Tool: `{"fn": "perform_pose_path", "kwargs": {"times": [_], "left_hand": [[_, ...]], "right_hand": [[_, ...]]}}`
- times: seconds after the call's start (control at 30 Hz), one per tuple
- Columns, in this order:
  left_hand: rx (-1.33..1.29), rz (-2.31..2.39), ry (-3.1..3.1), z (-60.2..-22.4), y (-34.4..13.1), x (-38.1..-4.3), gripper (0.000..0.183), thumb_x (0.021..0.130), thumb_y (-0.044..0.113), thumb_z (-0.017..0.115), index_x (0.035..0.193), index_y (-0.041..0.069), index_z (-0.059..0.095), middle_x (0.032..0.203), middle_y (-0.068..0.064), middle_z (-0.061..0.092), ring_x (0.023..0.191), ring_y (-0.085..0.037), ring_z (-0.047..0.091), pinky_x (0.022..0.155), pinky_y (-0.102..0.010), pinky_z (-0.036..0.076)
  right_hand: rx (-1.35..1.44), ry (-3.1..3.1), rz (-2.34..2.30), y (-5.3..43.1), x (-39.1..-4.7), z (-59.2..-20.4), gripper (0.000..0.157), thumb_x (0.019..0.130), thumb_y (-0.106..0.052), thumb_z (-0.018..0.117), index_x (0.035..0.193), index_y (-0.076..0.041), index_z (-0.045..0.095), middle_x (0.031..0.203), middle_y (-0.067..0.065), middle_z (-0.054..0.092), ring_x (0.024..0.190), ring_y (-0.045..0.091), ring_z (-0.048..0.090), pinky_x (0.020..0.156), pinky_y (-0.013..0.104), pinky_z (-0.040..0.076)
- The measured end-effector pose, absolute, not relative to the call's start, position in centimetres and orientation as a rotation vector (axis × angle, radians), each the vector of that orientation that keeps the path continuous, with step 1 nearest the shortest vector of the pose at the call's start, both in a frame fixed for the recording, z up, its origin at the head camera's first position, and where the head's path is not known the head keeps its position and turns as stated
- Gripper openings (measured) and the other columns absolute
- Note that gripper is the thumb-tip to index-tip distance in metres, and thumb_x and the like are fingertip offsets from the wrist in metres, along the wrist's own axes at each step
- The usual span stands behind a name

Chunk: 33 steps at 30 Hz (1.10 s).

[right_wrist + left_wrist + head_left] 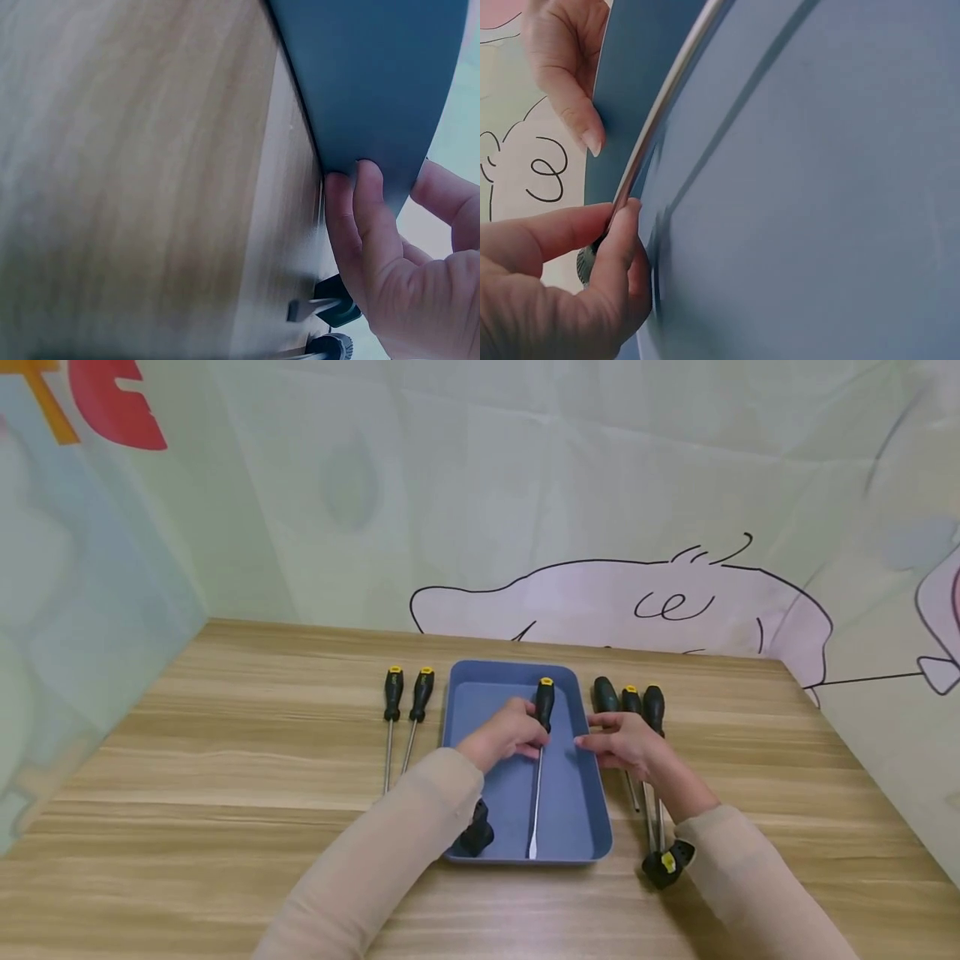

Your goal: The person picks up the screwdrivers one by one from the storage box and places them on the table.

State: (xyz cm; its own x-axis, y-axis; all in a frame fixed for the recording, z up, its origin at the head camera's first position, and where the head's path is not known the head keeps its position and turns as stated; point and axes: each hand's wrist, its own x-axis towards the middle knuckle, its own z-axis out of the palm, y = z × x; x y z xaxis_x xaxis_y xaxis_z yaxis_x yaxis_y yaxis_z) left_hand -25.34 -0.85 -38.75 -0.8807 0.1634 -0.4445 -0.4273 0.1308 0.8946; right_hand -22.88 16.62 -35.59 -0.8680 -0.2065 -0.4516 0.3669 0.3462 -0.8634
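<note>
A flat-blade screwdriver [545,697] with a black, yellow-capped handle lies lengthwise along the right half of a blue-grey rectangular tray [512,673]. The left hand [516,727] reaches into the tray. Its thumb and fingers pinch the metal shaft [660,112] just below the handle, as the left wrist view shows. The right hand [626,743] holds the tray's right side wall, with the thumb at the rim and two fingertips [367,187] against the outer face. Part of the tray's left side is hidden by the left sleeve.
Two black-handled screwdrivers [393,693] lie left of the tray. On its right, three more lie side by side: one dark green-handled [604,695], one yellow-capped [631,700], one black [654,706]. The right forearm covers some of their shafts. A printed cloth [480,510] backs the wooden table [247,735].
</note>
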Motion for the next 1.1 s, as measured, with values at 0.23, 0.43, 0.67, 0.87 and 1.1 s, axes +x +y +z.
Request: {"fn": "perform_pose_path", "kwargs": {"times": [0.23,0.43,0.67,0.87,1.1], "left_hand": [[-0.292,1.762,2.025,-35.4,-1.2,-23.6,0.055,0.077,-0.016,0.061,0.128,-0.004,0.043,0.091,-0.018,0.055,0.075,-0.024,0.061,0.065,-0.031,0.057],[-0.262,1.777,2.029,-34.6,-1.4,-23.6,0.056,0.078,-0.016,0.06,0.129,-0.004,0.042,0.09,-0.017,0.055,0.076,-0.024,0.06,0.063,-0.029,0.057],[-0.233,1.758,2.036,-34.2,-1.8,-23.6,0.056,0.08,-0.015,0.06,0.131,-0.005,0.04,0.1,-0.023,0.057,0.091,-0.031,0.062,0.066,-0.03,0.057],[-0.214,1.745,2.036,-33.7,-2.3,-23.3,0.058,0.081,-0.014,0.059,0.134,-0.006,0.037,0.108,-0.025,0.056,0.098,-0.033,0.061,0.069,-0.031,0.056],[-0.185,1.73,2.043,-33.1,-3.0,-23.0,0.059,0.082,-0.012,0.059,0.136,-0.006,0.036,0.105,-0.022,0.056,0.099,-0.033,0.06,0.067,-0.029,0.056]], "right_hand": [[0.125,2.124,-1.547,16.7,-22.8,-35.6,0.064,0.087,-0.007,0.064,0.139,0.007,0.032,0.125,0.027,0.052,0.089,0.021,0.064,0.084,0.038,0.052],[0.121,2.123,-1.546,16.8,-22.8,-35.6,0.063,0.087,-0.007,0.064,0.139,0.007,0.032,0.125,0.027,0.051,0.089,0.02,0.063,0.085,0.039,0.051],[0.126,2.131,-1.538,16.7,-22.9,-35.6,0.063,0.087,-0.007,0.064,0.14,0.007,0.031,0.126,0.028,0.05,0.088,0.02,0.063,0.084,0.039,0.051],[0.131,2.127,-1.542,16.7,-22.9,-35.5,0.062,0.087,-0.006,0.063,0.139,0.007,0.032,0.125,0.027,0.05,0.085,0.018,0.063,0.082,0.036,0.053],[0.131,2.126,-1.55,16.7,-22.9,-35.6,0.061,0.087,-0.005,0.063,0.138,0.008,0.033,0.125,0.028,0.05,0.084,0.017,0.063,0.081,0.036,0.053]]}}
